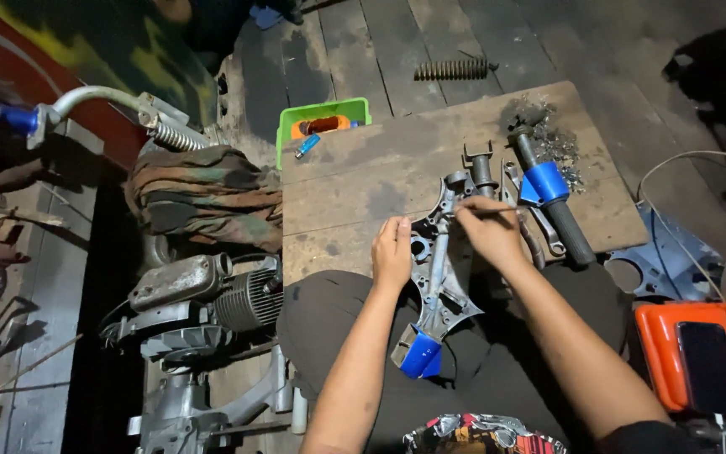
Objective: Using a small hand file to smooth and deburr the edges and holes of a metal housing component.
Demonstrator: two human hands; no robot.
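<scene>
Grey metal casting point(440, 277) lies at frame centre, bridging the person's lap and the wooden tabletop point(355, 181), its blue-taped end lowest. Left hand point(392, 252) presses flat on its left edge. Right hand point(491, 231) pinches a thin tool point(487, 210) too small to identify, hiding the casting's right side.

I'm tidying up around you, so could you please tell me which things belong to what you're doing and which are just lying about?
In use:
- grey metal casting, steadied by the left hand
- thin tool in the right hand
- wooden board underneath

Lying about:
- black bar with blue tape
- green tray
- coil spring
- engine
- orange box
</scene>
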